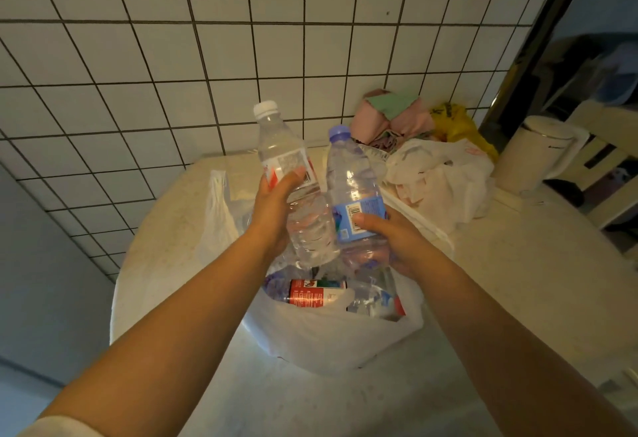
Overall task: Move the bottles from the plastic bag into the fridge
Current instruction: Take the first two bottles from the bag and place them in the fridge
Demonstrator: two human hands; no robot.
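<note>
Head view: left hand (272,208) gripped white-capped bottle (286,174); right hand (390,233) gripped blue-capped bottle (352,188), fingers hidden behind each. Both bottles were held just above the plastic bag (331,340) on the counter (518,281). Below the grips, more bottles (317,293) lay inside, partly hidden.

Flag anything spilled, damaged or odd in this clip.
Nothing stands out. Each hand holds a capped bottle, white cap in the left, blue cap in the right, above the open bag; no spill shows.
</note>
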